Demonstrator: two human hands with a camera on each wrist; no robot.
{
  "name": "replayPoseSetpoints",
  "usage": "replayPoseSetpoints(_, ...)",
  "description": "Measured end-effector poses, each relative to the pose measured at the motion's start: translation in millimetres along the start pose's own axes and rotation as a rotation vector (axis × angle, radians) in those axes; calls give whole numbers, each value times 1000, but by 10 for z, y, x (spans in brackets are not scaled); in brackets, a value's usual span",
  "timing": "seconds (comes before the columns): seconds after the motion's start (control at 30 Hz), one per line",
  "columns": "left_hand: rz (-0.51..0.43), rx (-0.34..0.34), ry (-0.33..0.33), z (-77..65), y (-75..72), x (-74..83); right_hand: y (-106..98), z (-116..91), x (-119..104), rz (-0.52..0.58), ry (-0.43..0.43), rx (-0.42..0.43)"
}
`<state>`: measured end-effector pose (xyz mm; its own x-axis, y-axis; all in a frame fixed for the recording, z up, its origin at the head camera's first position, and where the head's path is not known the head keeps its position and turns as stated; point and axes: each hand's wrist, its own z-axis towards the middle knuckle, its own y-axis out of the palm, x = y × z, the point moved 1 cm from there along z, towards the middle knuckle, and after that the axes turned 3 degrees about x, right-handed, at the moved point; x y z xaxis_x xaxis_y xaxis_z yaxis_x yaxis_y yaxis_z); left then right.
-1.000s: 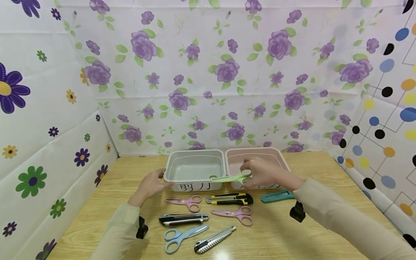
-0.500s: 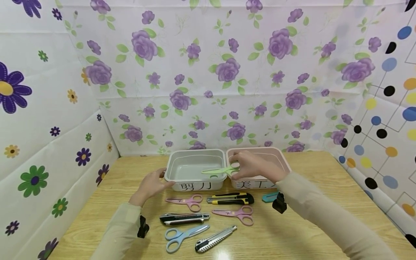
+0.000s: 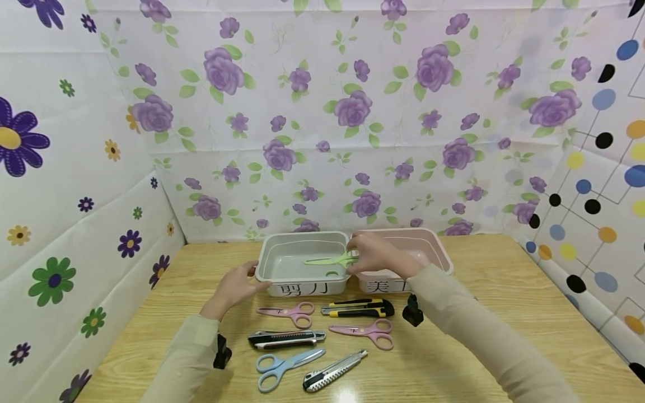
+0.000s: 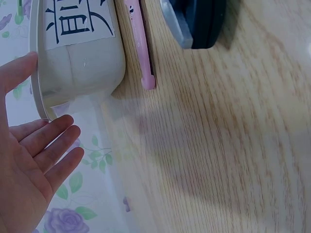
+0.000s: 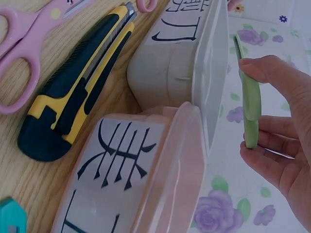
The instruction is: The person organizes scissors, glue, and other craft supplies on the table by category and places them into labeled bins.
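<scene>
My right hand [image 3: 372, 254] pinches light green scissors [image 3: 325, 261] by the handles, blades pointing left, above the right part of the grey bin [image 3: 302, 235]. In the right wrist view, thumb and fingers hold the green handle [image 5: 251, 104]. My left hand [image 3: 239, 291] rests at the grey bin's left front corner. The left wrist view shows its thumb on the rim and its other fingers [image 4: 51, 145] extended near the bin's end. Part of a small green loop [image 3: 331, 273] shows inside the grey bin; the rest is hidden.
A pink bin [image 3: 413, 232] adjoins the grey one. In front lie pink scissors [image 3: 289, 313], a yellow-black utility knife [image 3: 358, 308], more pink scissors [image 3: 365, 331], a black utility knife [image 3: 287, 338], blue scissors [image 3: 287, 366] and a silver utility knife [image 3: 332, 372]. A teal piece [image 5: 12, 216] shows nearby.
My right hand has moved left with the green scissors, from in front of the pink bin to over the grey bin. My left hand has stayed at the grey bin's corner.
</scene>
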<state>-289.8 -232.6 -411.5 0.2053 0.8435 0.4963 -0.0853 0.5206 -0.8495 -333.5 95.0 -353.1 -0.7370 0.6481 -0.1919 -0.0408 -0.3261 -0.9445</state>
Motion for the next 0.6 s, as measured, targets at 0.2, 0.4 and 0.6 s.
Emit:
replayPoseSetpoints(0.2, -3, 3, -1, -5, 2, 1, 96, 74, 23, 8, 6, -2)
replayPoseSetpoints(0.4, -2, 5, 3, -12, 1, 1, 170, 141, -4, -2, 16, -15)
replayPoseSetpoints(0.6, -12, 15, 17, -11, 1, -4, 219, 234, -38, 13, 47, -11)
